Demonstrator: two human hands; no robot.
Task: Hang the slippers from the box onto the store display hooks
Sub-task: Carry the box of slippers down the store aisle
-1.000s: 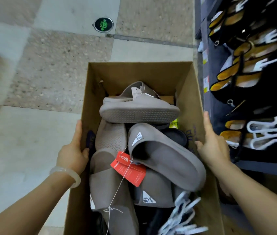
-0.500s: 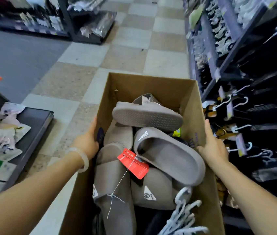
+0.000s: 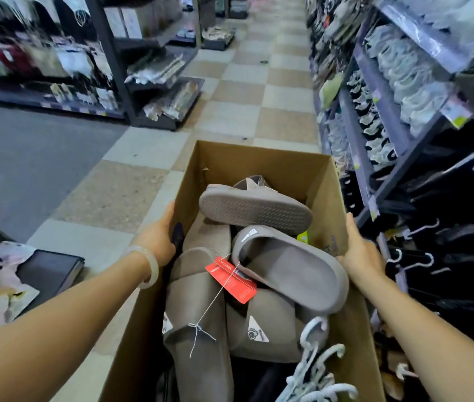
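Two hands are holding an open cardboard box by its long sides: the left hand is lying against the left wall with its fingers curling over the rim and into the box, and the right hand is pressing on the right wall with the thumb pointing up along the cardboard, though how its fingers are lying cannot be told. A pale bangle is sitting on the left wrist. Inside the box, several taupe slippers are piling on one another; the farthest slipper is lying sole up, and a red tag on a white string is resting across the middle of the pile. White plastic hangers are bunching in the near right corner of the box. Just to the right, a dark display rack is carrying white hooks and dark footwear. Checkered floor tiles are stretching away toward the far end of the aisle.
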